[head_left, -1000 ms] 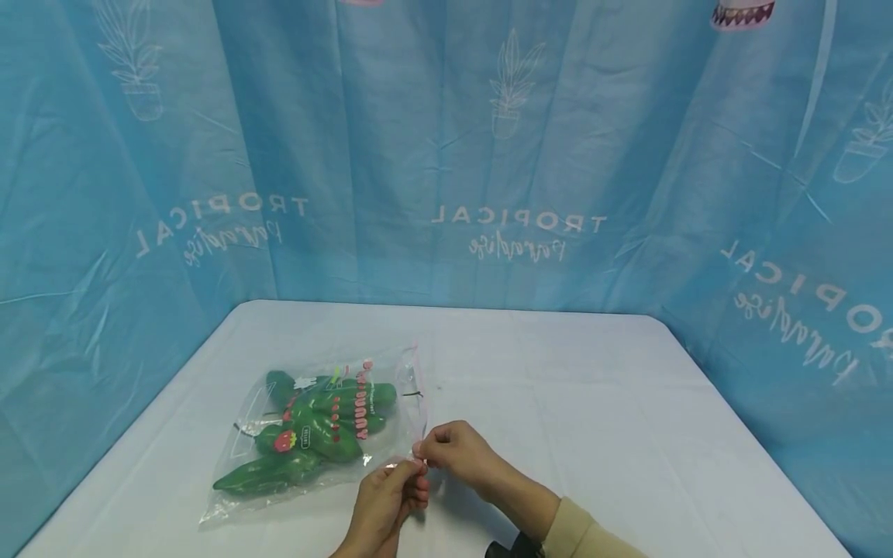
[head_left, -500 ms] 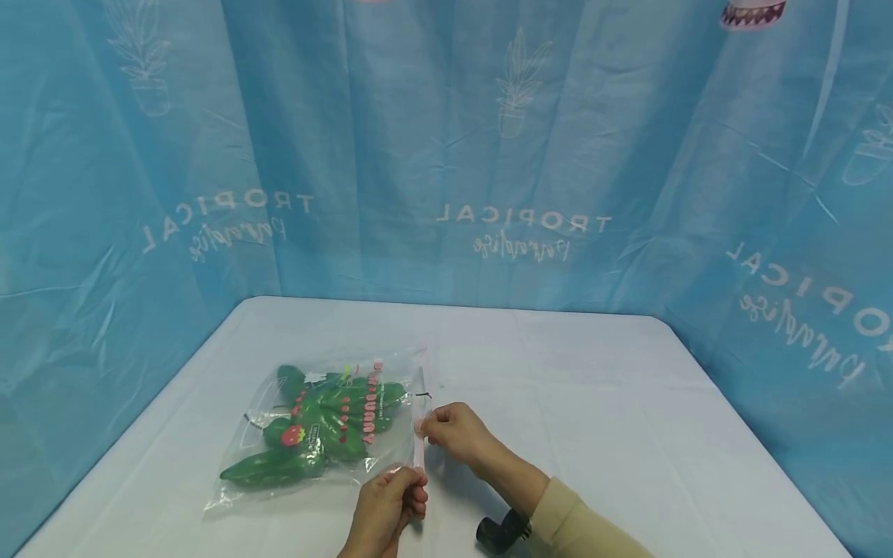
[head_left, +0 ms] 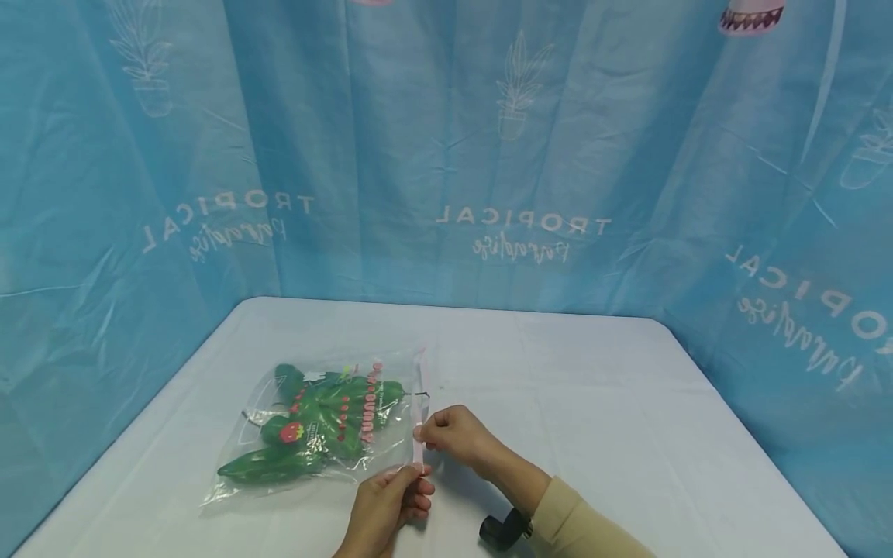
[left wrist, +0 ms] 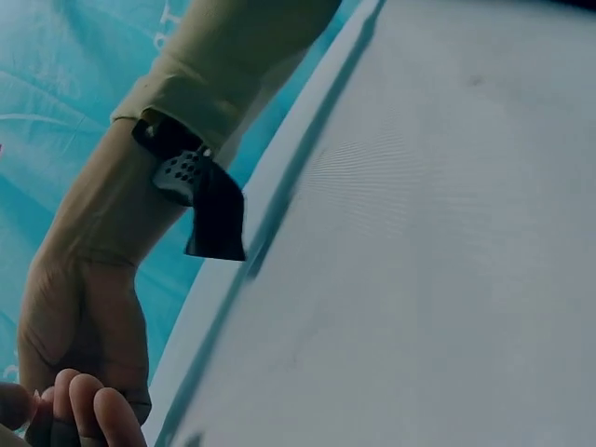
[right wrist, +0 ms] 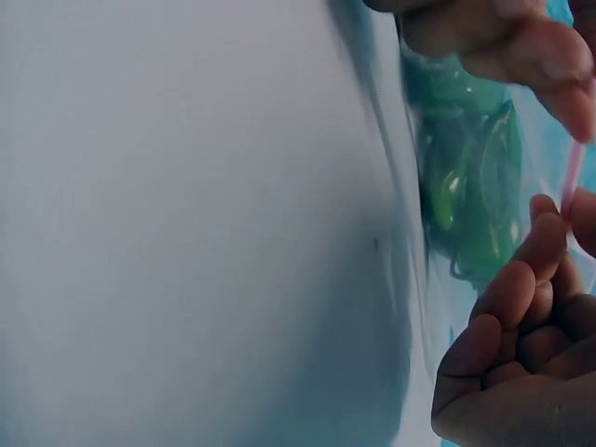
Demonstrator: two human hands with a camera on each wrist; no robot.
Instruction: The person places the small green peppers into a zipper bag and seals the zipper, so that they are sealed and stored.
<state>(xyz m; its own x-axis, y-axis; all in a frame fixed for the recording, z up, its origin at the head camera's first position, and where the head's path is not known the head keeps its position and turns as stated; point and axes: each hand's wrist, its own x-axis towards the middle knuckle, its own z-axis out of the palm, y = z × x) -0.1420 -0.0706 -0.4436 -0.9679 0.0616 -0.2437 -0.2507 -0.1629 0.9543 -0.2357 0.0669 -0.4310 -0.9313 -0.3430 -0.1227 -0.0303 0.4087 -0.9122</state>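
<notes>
A clear plastic zip bag [head_left: 237, 457] with red print and a pink strip along its right edge lies on the table. Several glossy green peppers [head_left: 268, 466] are inside; one dark stem reaches the strip. My left hand [head_left: 387, 504] pinches the strip near the bag's lower right corner, thumb on top. Slightly farther up the same strip, my right hand [head_left: 456, 439] pinches it between thumb and forefinger. In the right wrist view, the pink strip [right wrist: 573, 172] runs between the fingertips of both hands, with green peppers [right wrist: 466, 177] behind.
A white cloth covers the table [head_left: 593, 411]. Blue printed curtains [head_left: 446, 155] hang behind it and at both sides. A black wrist device [head_left: 504, 531] sits at my right wrist, below a beige sleeve [head_left: 579, 523].
My right hand has moved up the strip, away from my left hand, and both keep their pinch. The view shifted slightly; in the last half second little has changed.
</notes>
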